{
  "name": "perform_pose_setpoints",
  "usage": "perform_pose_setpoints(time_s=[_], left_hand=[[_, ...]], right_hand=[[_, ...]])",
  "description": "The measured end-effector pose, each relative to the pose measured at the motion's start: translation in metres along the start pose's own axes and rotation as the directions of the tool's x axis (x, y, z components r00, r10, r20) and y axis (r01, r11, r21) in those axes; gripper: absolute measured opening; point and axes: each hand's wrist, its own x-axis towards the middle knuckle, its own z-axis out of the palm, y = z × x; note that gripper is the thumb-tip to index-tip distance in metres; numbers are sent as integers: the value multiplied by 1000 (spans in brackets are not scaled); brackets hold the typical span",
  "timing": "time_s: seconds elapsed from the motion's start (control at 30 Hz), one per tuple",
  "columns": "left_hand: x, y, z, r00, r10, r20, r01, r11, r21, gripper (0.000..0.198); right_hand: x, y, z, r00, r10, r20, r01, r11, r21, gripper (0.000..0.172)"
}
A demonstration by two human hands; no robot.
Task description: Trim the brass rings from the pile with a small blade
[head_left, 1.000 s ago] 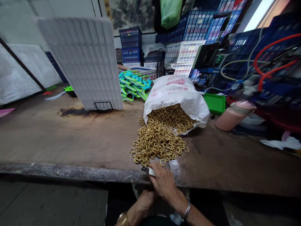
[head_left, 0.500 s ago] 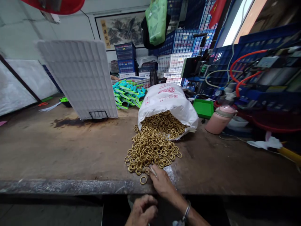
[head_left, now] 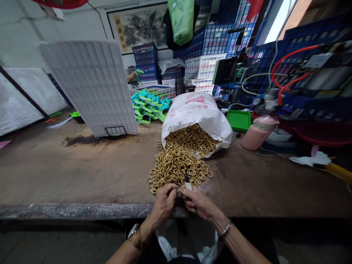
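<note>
My left hand (head_left: 165,200) is closed with its fingertips pinching a brass-coloured ring (head_left: 179,191), just in front of the heap. Close beside it, my right hand (head_left: 198,201) is closed around a small knife (head_left: 187,182); a pale flat part and a dark tip point up and away from me. The fingers of both hands nearly meet at the ring and partly cover it. Many similar rings (head_left: 176,167) lie heaped on the table and spill from the mouth of a white woven sack (head_left: 196,115), which rests on its side.
The brown table (head_left: 68,176) has a worn front edge. A white ribbed panel (head_left: 90,88) stands left; cyan-and-green pieces (head_left: 150,106) are piled behind. On the right are a green tray (head_left: 238,121) and a pink flask (head_left: 258,134). Another person's hand (head_left: 132,76) shows at the back.
My right hand has drawn back from the heap, and the knife now shows in it. My left hand has risen from below the table edge to meet it at a ring.
</note>
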Motion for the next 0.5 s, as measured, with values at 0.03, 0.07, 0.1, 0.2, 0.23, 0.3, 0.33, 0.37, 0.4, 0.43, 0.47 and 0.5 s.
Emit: perform_pose_setpoints(time_s=[0.03,0.07,0.1,0.2,0.23,0.3,0.33,0.37,0.4,0.43,0.47,0.5], left_hand=[[0,0,1,999,-31,21,31,999,-11,18],[0,1,2,997,-70,33,71,997,-35,18],[-1,2,3,994,-107,37,109,992,-64,17],[-1,3,5,986,-168,-4,165,974,-154,18],[-1,3,5,983,-182,-25,174,967,-188,20],[-1,2,7,974,-217,-60,193,942,-275,24],[-1,1,9,969,-237,-73,202,924,-326,26],[-1,-1,10,964,-252,-85,203,904,-376,28],[-1,-2,12,961,-260,-98,197,887,-417,28],[-2,-3,13,959,-261,-110,187,875,-446,29],[-2,-4,14,959,-260,-118,180,871,-458,29],[-2,-5,15,959,-257,-122,177,873,-455,29]], right_hand=[[1,0,0,1000,-4,-7,4,1000,-6,36],[1,0,1,1000,-8,-18,8,1000,-19,35],[2,1,1,999,-14,-34,12,999,-36,34],[3,4,5,994,-50,-93,41,995,-96,32],[3,6,6,991,-71,-110,59,992,-111,32],[5,11,9,980,-128,-151,106,983,-147,31],[6,13,10,970,-171,-172,140,974,-177,30],[7,15,11,957,-223,-188,181,959,-217,29],[8,17,12,940,-279,-196,223,938,-265,28],[10,19,13,924,-328,-196,256,913,-318,26],[12,20,13,910,-367,-192,280,886,-368,25],[13,21,13,897,-399,-189,295,860,-416,24]])
